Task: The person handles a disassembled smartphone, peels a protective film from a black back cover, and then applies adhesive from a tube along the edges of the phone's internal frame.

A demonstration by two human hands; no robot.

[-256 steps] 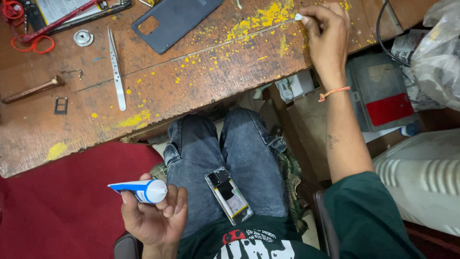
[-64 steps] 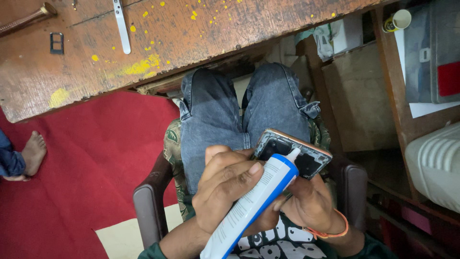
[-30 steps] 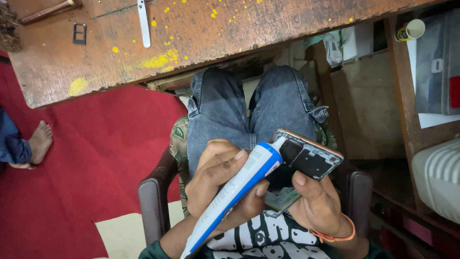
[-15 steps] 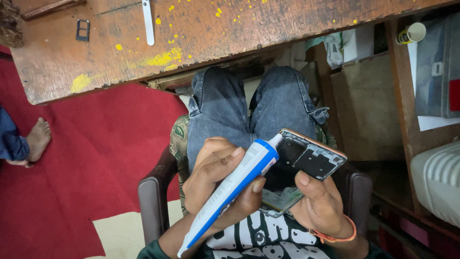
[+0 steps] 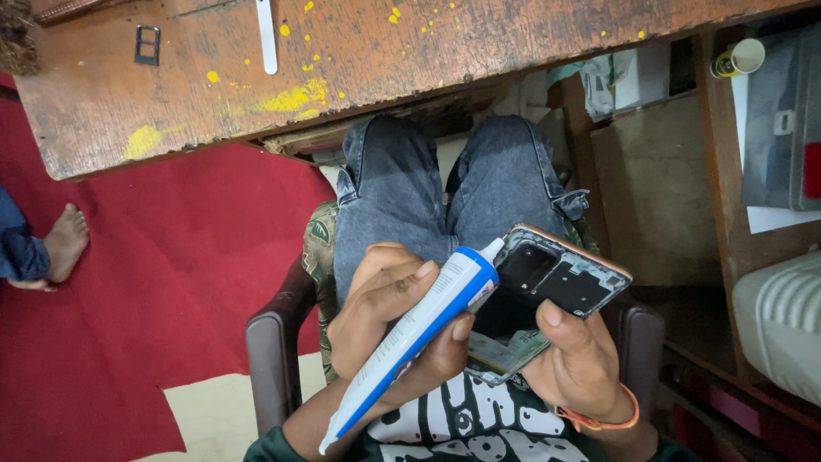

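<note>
Glue tube (image 5: pixel 410 342), white with blue stripe and blue collar, clasped in left hand (image 5: pixel 385 329) over the lap; long axis running diagonally from crimped end at lower left to white nozzle at upper right; nozzle tip touching upper-left edge of opened phone (image 5: pixel 556 278); phone gripped in right hand (image 5: pixel 577 368), back cover off, dark inner frame and camera cutout exposed, tilted with top end toward upper left; worn wooden table (image 5: pixel 359 60) beyond the knees.
</note>
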